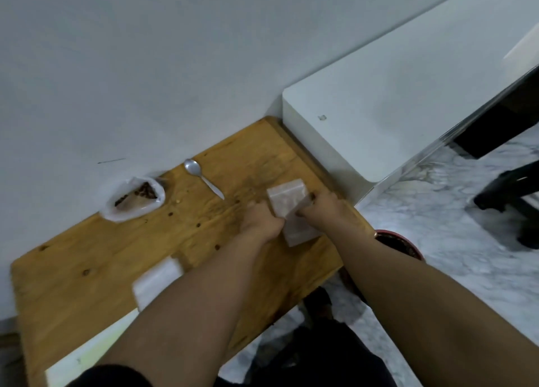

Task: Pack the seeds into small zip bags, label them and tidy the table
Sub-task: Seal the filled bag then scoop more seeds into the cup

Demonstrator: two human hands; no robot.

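A stack of small clear zip bags (287,201) lies near the right edge of the wooden table (87,258). My left hand (262,220) grips its left side and my right hand (322,207) pinches its right side. An open plastic bag of brown seeds (135,201) sits at the back left against the wall. A metal spoon (201,176) lies beside it. Another flat clear bag (157,280) rests under my left forearm. A few loose seeds are scattered over the wood.
A white cabinet (379,101) abuts the table's far right end. A red-rimmed bowl (399,243) sits below the table's right edge over the marbled floor. A pale sheet (84,357) lies at the near left edge. A dark chair base (507,194) stands at right.
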